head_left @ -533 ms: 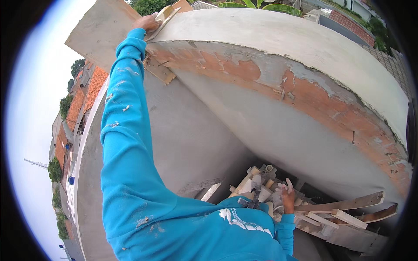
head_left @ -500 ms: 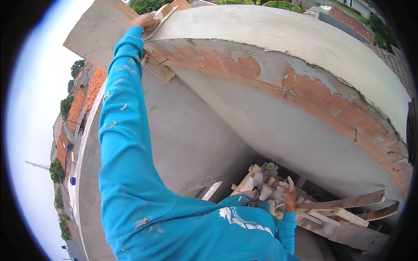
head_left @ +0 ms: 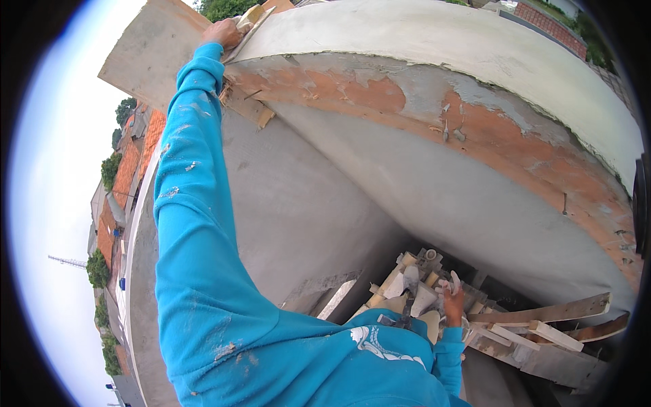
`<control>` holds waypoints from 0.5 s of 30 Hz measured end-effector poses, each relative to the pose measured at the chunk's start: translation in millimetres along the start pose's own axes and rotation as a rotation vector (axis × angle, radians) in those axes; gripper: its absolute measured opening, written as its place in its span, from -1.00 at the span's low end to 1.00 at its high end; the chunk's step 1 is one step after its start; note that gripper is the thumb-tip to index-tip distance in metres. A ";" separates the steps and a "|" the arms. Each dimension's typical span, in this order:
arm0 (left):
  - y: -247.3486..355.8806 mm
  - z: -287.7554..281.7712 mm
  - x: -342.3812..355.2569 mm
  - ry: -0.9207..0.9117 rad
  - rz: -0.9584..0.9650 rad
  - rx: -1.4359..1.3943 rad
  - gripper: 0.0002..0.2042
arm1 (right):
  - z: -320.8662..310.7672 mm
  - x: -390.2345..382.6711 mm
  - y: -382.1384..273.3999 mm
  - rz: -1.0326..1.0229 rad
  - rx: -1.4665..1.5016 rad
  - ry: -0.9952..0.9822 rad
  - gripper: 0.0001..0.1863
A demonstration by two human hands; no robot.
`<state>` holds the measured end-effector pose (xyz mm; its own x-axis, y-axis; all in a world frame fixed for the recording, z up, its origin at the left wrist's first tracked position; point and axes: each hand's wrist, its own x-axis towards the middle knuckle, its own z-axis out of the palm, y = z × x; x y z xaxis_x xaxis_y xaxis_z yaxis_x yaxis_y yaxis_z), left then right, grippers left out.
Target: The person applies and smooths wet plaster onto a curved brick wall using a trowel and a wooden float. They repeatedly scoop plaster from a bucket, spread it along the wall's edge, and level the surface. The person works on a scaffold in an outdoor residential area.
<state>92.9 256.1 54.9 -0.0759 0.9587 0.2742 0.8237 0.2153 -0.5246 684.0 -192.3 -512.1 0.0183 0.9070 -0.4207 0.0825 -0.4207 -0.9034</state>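
Observation:
At the top, my left hand [head_left: 222,34] is closed on a pale wooden float [head_left: 249,19] at the left end of the curved, pale plastered band [head_left: 434,34]. A flat board [head_left: 146,47] juts out left of it, and a short wooden piece [head_left: 251,108] with a nail is below. My right hand [head_left: 453,298], its fingers whitened and apart, is open low at the right, beside a jumble of pale pieces [head_left: 424,295] and dark straps or a tool that I cannot make out. My blue sleeves and body hide part of this.
Below the band runs patchy orange-and-grey masonry [head_left: 502,129] over smooth grey walls [head_left: 312,203] meeting in a dark corner. Rough timbers [head_left: 542,312] lie at lower right. Tiled roofs [head_left: 125,176], trees and a mast show far left, beyond an edge.
The view has shifted a little, so the band sits slightly higher in the picture. My left hand stays at the band's end; my right hand has hardly moved.

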 end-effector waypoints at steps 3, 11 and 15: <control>-3.6 -1.4 -9.9 -0.007 0.014 -0.069 -0.45 | -8.7 -8.0 -18.1 0.084 0.108 -0.055 -0.39; 45.7 -54.7 -72.5 0.028 -0.005 -0.135 -0.43 | -38.4 12.9 -48.9 -0.017 0.030 -0.131 -0.38; 78.4 -96.5 -107.6 -0.004 -0.009 -0.066 -0.43 | -52.1 16.3 -50.4 -0.064 0.036 -0.147 -0.39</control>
<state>219.9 151.8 62.1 -0.0858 0.9574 0.2758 0.8581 0.2117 -0.4679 732.1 -155.3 -469.1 -0.1326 0.9207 -0.3672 0.0434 -0.3647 -0.9301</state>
